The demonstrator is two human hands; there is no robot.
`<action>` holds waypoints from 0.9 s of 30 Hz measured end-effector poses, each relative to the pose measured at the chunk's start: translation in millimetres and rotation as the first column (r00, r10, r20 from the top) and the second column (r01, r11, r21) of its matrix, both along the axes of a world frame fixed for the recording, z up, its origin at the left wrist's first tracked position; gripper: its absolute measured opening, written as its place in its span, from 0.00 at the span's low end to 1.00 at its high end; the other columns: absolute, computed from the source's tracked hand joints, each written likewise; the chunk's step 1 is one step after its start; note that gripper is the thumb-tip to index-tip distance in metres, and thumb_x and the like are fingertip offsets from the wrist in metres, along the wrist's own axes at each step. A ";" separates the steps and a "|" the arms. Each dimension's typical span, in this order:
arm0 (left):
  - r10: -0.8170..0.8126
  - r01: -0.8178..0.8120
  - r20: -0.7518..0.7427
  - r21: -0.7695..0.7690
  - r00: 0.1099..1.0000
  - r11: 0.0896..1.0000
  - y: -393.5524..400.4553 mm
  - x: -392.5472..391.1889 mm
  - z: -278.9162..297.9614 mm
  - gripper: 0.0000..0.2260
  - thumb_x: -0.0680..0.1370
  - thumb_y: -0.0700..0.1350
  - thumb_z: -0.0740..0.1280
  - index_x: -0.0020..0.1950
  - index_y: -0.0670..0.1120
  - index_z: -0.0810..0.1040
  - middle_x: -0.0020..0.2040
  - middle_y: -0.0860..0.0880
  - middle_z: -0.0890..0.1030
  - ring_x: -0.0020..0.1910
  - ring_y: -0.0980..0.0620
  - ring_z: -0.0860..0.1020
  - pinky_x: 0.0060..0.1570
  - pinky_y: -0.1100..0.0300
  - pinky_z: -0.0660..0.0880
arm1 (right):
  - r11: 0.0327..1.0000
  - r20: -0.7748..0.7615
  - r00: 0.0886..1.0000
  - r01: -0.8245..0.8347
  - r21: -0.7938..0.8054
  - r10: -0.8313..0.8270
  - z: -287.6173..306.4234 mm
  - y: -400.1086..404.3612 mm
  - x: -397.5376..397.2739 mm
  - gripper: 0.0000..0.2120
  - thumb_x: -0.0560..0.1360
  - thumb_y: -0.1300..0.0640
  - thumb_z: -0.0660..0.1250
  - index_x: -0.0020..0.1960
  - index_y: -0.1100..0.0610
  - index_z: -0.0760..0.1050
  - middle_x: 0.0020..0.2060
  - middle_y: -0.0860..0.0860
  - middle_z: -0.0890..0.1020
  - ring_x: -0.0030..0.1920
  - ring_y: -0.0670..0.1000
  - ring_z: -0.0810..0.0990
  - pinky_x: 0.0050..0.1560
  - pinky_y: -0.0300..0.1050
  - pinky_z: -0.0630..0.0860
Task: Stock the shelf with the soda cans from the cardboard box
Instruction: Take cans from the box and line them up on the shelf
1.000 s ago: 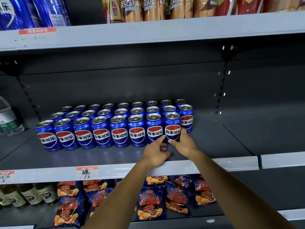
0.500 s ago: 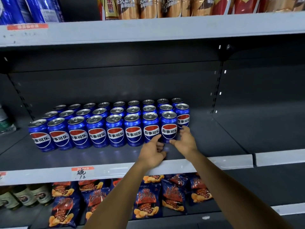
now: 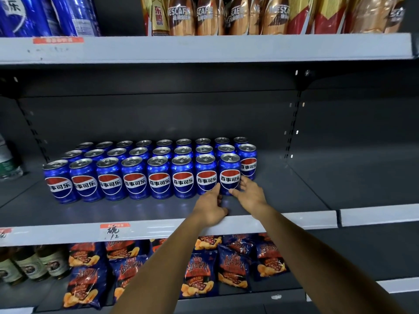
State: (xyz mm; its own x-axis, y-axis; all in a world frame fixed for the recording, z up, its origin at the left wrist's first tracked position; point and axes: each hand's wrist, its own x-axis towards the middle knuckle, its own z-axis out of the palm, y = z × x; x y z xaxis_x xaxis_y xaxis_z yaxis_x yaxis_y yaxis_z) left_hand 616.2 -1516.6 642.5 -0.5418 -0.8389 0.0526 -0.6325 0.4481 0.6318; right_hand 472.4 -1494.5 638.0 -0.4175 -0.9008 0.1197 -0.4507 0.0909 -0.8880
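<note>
Pepsi cans stand in three rows on the middle shelf, filling its left and centre, with bare dark shelf floor at 3 o'clock of them. The front-right can has our two hands at its base. Our left hand lies low on the shelf at the can's 7 o'clock, one fingertip against the can and the other fingers curled under; we cannot tell whether it grips anything. Our right hand reaches in at the can's 4 o'clock, thumb and fingers spread and nearly straight against its lower side, holding nothing.

Around them: at 12 o'clock, a higher shelf with Nescafé bottles and big blue Pepsi bottles; at 6 o'clock, chip bags below; at 8 o'clock, small glass bottles; at 9 o'clock, a water bottle cut by the frame edge. A price tag sits on the shelf lip.

Since a second ago our hands have barely moved, still at that can, and the whole scene has shifted slightly left.

The can's base is hidden behind our hands. The cardboard box is out of view, and the tag's handwriting is hard to read.
</note>
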 end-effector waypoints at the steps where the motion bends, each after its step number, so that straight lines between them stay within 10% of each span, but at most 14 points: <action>1: -0.002 0.002 0.017 -0.002 1.000 1.000 -1.2 -0.6 -0.1 0.36 0.75 0.44 0.69 0.78 0.48 0.53 0.63 0.46 0.73 0.61 0.48 0.72 0.62 0.55 0.71 | 1.000 -0.003 1.000 -0.007 0.002 0.007 -0.2 -0.2 -1.0 0.26 0.73 0.61 0.71 0.69 0.56 0.69 0.63 0.52 0.78 0.63 0.51 0.76 0.67 0.49 0.70; 17: 0.059 -0.059 -0.008 -0.120 0.998 0.991 -1.7 -2.8 -11.7 0.28 0.74 0.42 0.68 0.72 0.43 0.65 0.56 0.46 0.74 0.55 0.49 0.74 0.59 0.55 0.73 | 0.999 -0.088 0.995 0.048 0.016 -0.046 -0.9 -1.7 3.8 0.29 0.72 0.58 0.72 0.71 0.55 0.66 0.65 0.52 0.76 0.64 0.53 0.75 0.65 0.47 0.70; 27: -0.002 -0.144 -0.229 -0.617 0.973 0.773 41.2 0.3 -29.5 0.21 0.71 0.37 0.68 0.64 0.44 0.75 0.56 0.47 0.77 0.55 0.48 0.75 0.52 0.54 0.77 | 0.982 0.092 0.992 0.102 -0.159 -0.089 7.3 46.0 1.0 0.13 0.73 0.65 0.68 0.56 0.58 0.77 0.46 0.53 0.83 0.45 0.48 0.80 0.53 0.40 0.76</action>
State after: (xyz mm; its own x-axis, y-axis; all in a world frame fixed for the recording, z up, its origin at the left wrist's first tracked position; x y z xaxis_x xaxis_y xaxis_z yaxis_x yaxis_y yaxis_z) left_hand 616.5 -1475.4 613.0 -0.3974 -0.6146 0.6814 -0.5676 0.7481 0.3437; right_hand 473.3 -1448.5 645.3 -0.5154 -0.8277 0.2221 -0.3702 -0.0188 -0.9288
